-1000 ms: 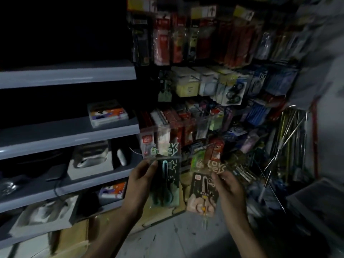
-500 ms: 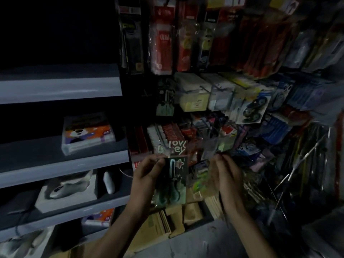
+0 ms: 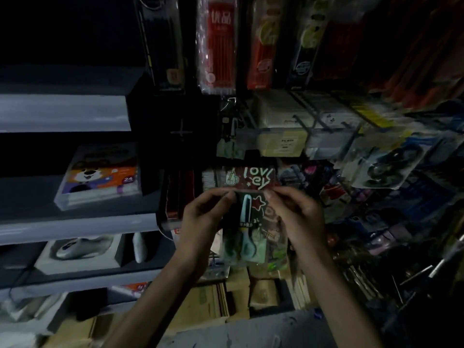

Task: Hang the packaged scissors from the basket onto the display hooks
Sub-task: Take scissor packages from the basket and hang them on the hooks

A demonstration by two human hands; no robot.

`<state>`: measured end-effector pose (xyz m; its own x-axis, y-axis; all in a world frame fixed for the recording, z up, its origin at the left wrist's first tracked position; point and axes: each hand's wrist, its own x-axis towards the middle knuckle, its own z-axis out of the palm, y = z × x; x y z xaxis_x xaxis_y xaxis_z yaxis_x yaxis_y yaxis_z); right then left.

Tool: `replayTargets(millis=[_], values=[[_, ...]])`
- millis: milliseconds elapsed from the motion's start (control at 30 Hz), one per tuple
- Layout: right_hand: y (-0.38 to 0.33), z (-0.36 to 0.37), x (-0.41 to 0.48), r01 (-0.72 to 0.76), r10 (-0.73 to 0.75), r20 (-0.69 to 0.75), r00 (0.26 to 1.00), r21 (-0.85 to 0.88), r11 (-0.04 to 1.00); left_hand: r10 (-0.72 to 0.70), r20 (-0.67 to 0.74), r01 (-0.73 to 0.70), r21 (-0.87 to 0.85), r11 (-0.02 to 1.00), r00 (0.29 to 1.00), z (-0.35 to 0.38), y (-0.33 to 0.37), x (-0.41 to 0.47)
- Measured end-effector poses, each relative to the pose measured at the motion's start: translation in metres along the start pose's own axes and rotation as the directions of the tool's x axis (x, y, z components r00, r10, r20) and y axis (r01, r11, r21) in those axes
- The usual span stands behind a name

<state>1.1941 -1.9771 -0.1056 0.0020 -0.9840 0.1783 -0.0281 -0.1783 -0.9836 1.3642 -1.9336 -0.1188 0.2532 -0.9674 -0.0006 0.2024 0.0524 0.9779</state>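
L to R: left hand (image 3: 203,217) is pinching the scissors pack (image 3: 247,222) at its upper left edge and right hand (image 3: 298,222) is pinching the upper right. Both grips narrow, closed on the pack. It's hanging upright btwn them, in front of the hanging stock (image 3: 218,46), not hooked yet. Prob. light: stiff card, slick blister. Best held by the top corners, keeping the hang-hole free. Count: 1 pack clear, maybe a 2nd behind, can't tell.
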Motion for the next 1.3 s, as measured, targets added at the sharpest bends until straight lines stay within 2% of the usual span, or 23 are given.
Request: replayTargets(millis=[100, 367, 467, 700, 933, 1133, 1300], values=[[0.004, -0.008, 0.016, 0.007, -0.009, 0.059, 0.998, 0.038, 0.999, 0.031, -0.060, -0.030, 0.013, 0.999, 0.998, 0.014, -0.002, 0.006], [0.005, -0.030, 0.048, 0.018, -0.024, 0.047, 0.999, 0.126, 0.992, 0.219, -0.168, -0.205, 0.097, 0.974, 0.961, 0.026, 0.016, 0.019], [0.004, -0.033, 0.059, 0.020, -0.025, 0.033, 0.999, 0.144, 0.989, 0.254, -0.200, -0.227, 0.148, 0.963, 0.946, 0.027, 0.030, 0.027], [0.013, -0.034, 0.065, -0.002, 0.000, 0.040, 0.999, 0.062, 0.998, 0.311, -0.129, -0.278, 0.225, 0.934, 0.942, 0.030, 0.053, 0.030], [0.004, -0.022, 0.062, 0.012, -0.026, 0.108, 0.994, 0.127, 0.992, 0.363, -0.016, -0.360, 0.089, 0.929, 0.932, 0.025, 0.072, 0.021], [-0.009, -0.004, 0.069, 0.032, -0.052, 0.118, 0.992, 0.167, 0.985, 0.424, -0.012, -0.412, 0.213, 0.886, 0.906, 0.025, 0.079, 0.027], [-0.018, 0.008, 0.079, 0.067, -0.080, 0.067, 0.995, 0.177, 0.982, 0.430, -0.014, -0.414, 0.243, 0.877, 0.903, 0.024, 0.077, 0.027]])
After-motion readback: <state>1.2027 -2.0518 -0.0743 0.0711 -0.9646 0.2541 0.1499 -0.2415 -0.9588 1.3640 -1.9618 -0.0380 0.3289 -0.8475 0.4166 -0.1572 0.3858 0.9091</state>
